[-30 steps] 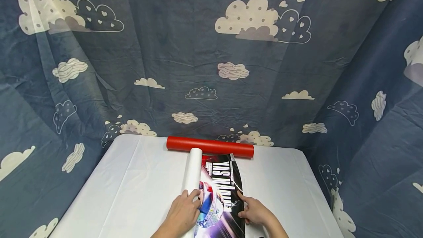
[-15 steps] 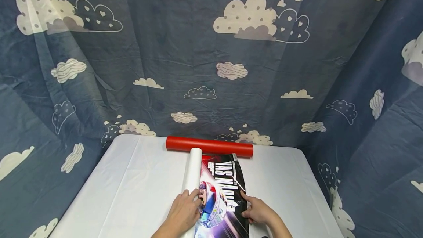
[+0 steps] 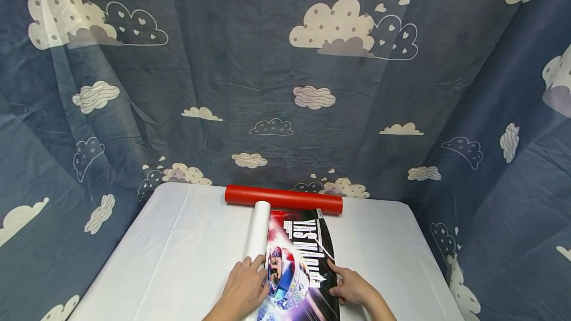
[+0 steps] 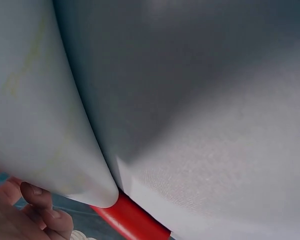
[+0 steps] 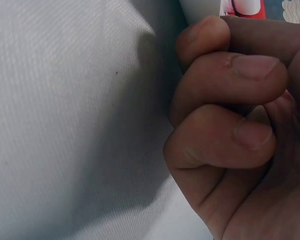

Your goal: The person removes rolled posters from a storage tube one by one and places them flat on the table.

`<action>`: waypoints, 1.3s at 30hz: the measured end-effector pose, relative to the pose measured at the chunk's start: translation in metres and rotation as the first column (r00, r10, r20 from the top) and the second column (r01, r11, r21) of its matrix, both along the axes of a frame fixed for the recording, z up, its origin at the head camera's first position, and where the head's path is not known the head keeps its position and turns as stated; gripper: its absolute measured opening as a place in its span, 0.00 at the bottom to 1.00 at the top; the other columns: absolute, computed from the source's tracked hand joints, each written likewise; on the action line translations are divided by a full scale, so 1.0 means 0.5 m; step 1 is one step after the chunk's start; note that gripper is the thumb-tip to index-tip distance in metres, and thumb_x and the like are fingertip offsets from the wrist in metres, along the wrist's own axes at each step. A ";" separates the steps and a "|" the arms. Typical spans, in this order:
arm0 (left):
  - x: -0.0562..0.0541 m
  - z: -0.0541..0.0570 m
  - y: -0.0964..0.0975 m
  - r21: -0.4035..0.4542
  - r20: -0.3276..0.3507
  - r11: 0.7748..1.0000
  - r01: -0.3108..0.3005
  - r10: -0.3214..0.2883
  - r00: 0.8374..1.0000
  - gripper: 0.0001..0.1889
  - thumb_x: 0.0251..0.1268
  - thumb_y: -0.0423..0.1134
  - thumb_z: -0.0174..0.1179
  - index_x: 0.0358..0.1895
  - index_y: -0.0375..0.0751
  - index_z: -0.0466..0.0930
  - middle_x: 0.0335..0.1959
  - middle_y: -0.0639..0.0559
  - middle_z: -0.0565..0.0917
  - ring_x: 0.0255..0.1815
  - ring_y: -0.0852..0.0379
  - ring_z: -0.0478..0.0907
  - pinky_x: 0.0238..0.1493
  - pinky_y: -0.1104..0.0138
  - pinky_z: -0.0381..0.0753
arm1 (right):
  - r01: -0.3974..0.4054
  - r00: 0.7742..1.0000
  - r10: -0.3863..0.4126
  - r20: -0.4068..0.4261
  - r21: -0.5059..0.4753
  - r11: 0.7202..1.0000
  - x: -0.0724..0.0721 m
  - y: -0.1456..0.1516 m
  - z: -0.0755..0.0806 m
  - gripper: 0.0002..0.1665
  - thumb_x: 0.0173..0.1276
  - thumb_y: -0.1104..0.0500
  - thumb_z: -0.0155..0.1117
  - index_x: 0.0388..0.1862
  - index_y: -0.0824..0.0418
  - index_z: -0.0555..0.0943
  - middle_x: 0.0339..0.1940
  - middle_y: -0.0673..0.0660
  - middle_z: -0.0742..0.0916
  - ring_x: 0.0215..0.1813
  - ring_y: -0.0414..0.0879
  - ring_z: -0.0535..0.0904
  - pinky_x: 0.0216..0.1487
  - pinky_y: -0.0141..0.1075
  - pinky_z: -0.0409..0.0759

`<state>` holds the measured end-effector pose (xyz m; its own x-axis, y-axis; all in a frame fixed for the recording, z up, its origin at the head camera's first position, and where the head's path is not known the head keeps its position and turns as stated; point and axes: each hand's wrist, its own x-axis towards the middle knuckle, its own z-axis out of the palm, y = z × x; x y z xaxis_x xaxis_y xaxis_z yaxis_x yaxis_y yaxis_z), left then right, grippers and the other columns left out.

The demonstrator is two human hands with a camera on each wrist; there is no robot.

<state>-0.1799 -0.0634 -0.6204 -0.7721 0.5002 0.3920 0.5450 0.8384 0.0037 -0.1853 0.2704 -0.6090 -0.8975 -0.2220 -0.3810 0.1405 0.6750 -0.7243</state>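
A glossy poster [image 3: 301,256] with large white lettering and a colourful helmet picture lies partly unrolled on the white table. Its left portion is still a white-backed roll [image 3: 258,229]. My left hand [image 3: 243,284] holds this roll near its lower part, fingers bent over its right side; the left wrist view shows the curled fingertips of the left hand [image 4: 40,212] beside the roll [image 4: 45,115]. At the right edge of the poster, my right hand [image 3: 354,285] pinches the black border. Curled fingers of the right hand [image 5: 225,105] fill much of the right wrist view, where the pinch itself is hidden.
Beyond the poster, a red tube-like roll [image 3: 285,199] lies crosswise near the table's back edge, close to the white roll's far end. White cloth [image 3: 178,261] covers the table. A dark blue cloud-patterned curtain [image 3: 223,63] hangs behind and at both sides.
My right hand has moved a little to the right, drawing the poster's edge along. The white roll has shifted slightly left under my left hand, and more of the printed face shows.
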 end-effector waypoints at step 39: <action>-0.001 0.014 -0.045 0.053 -0.034 0.998 -0.031 0.033 0.999 0.02 0.50 0.42 0.71 0.28 0.53 0.89 0.56 0.56 0.85 0.37 0.59 0.72 0.33 0.70 0.64 | 0.084 0.994 -0.092 0.064 0.115 0.990 0.001 0.040 0.003 0.51 0.62 0.65 0.78 0.83 0.62 0.65 0.13 0.50 0.81 0.14 0.39 0.71 0.21 0.29 0.65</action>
